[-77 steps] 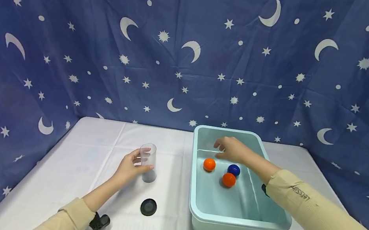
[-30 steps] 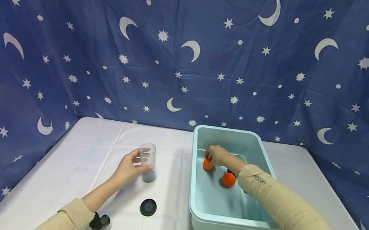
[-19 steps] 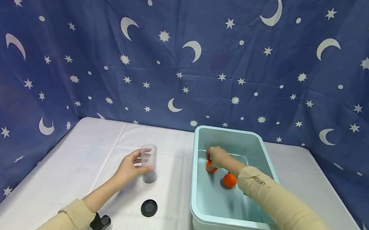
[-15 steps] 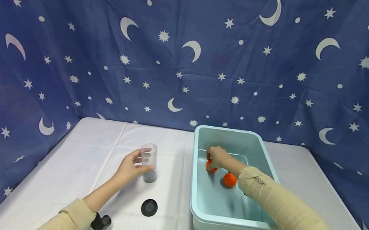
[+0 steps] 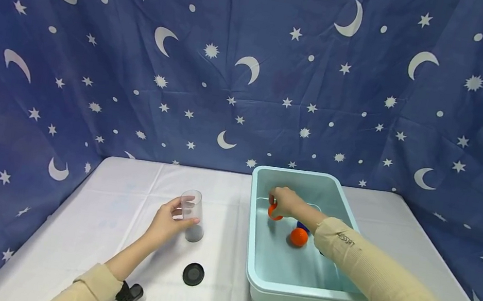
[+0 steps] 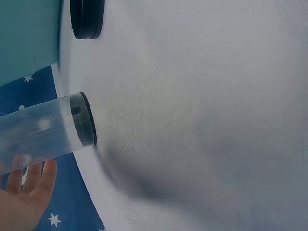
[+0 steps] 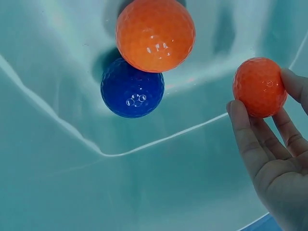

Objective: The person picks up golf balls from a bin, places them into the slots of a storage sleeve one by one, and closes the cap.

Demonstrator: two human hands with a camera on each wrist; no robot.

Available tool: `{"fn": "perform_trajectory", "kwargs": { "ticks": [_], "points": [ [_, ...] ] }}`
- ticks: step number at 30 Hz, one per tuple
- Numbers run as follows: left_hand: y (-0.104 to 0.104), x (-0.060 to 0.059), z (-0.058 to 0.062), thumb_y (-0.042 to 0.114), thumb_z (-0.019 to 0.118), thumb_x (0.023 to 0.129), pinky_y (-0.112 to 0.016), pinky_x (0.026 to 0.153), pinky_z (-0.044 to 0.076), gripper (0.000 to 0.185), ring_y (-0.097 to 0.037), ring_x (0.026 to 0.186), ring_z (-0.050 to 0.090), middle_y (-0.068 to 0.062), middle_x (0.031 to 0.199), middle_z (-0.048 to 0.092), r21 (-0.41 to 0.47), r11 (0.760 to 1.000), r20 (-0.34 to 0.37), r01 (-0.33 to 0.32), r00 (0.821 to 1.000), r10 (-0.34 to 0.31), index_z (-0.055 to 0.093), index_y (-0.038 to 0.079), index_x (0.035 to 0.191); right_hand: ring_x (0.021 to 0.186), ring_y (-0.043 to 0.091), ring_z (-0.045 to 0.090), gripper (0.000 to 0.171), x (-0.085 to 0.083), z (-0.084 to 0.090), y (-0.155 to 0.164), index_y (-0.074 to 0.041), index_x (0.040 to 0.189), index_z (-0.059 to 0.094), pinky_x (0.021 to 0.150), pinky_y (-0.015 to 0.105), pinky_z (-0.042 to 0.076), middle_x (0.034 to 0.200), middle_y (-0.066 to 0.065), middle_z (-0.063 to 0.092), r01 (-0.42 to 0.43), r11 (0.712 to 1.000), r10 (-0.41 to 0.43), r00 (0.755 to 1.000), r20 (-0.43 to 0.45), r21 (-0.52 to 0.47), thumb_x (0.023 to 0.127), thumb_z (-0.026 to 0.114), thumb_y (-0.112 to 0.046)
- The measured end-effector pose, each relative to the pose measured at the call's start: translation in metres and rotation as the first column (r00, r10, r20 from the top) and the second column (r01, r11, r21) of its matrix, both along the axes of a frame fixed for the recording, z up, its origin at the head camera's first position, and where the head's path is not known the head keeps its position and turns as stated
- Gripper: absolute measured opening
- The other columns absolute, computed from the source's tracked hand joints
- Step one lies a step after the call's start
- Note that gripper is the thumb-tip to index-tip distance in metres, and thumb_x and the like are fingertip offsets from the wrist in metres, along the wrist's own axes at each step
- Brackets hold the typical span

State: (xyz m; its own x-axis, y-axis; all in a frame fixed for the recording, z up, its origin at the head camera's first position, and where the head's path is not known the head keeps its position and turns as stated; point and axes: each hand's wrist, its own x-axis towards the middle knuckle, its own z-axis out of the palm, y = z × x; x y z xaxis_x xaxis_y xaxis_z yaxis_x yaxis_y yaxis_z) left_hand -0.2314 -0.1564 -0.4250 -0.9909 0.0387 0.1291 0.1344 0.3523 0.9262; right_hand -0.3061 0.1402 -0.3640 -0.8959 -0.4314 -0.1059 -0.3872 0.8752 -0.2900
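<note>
My left hand (image 5: 165, 222) holds an upright clear plastic tube (image 5: 192, 212), fingers and thumb around its side. In the left wrist view the tube's dark base (image 6: 83, 119) is at the white tablecloth. Over in the pale blue-green bin (image 5: 295, 289), my right hand (image 5: 287, 201) pinches an orange golf ball (image 7: 259, 87) between thumb and fingers. Beside it in the bin lie a second orange golf ball (image 5: 299, 237) and a blue golf ball (image 7: 132, 89), close together. The forearm partly hides the blue one in the head view.
A round black lid (image 5: 193, 274) lies on the white-covered table (image 5: 122, 195), in front of the tube. The bin's raised walls surround my right hand. A blue curtain (image 5: 208, 62) with moons and stars hangs behind the table.
My right hand has come down into the bin, taken hold of the left orange golf ball and raised it slightly. The left hand keeps the tube in the same place.
</note>
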Motion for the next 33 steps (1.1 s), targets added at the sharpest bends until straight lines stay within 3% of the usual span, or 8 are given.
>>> {"fn": "perform_trajectory", "kwargs": {
  "ticks": [14,23,33],
  "points": [
    [0.002,-0.002,0.014,0.007,0.074,0.079,-0.04,0.083,0.056,0.054,-0.039,0.108,0.06,-0.025,0.122,0.058,-0.008,1.0,-0.027,-0.004,1.0,0.004,0.053,0.003,0.129,0.073,0.021,0.056,0.022,0.009,0.013,0.006,0.002,0.089,0.062,0.067,0.027,0.053,0.086,0.015,0.064,-0.004,0.997,0.004,1.0,0.0,-0.075,0.071,0.075,0.0],
    [0.003,-0.003,0.014,0.006,0.075,0.078,-0.041,0.089,0.054,0.054,-0.038,0.11,0.059,-0.024,0.12,0.059,-0.015,1.0,-0.051,0.003,0.999,-0.004,0.054,0.0,0.128,0.074,0.021,0.058,0.021,0.008,0.016,0.007,0.002,0.088,0.061,0.066,0.027,0.053,0.086,0.016,0.065,-0.026,0.991,0.027,1.0,0.01,-0.133,0.072,0.074,-0.001],
    [0.006,-0.005,0.015,0.006,0.074,0.079,-0.039,0.085,0.056,0.055,-0.04,0.11,0.059,-0.024,0.12,0.059,-0.042,0.999,-0.051,0.03,0.998,-0.032,0.053,0.001,0.129,0.075,0.022,0.057,0.021,0.007,0.024,0.008,0.003,0.091,0.062,0.068,0.028,0.054,0.087,0.017,0.065,-0.009,0.989,0.013,0.999,0.03,-0.15,0.074,0.074,0.0]
  ]
}}
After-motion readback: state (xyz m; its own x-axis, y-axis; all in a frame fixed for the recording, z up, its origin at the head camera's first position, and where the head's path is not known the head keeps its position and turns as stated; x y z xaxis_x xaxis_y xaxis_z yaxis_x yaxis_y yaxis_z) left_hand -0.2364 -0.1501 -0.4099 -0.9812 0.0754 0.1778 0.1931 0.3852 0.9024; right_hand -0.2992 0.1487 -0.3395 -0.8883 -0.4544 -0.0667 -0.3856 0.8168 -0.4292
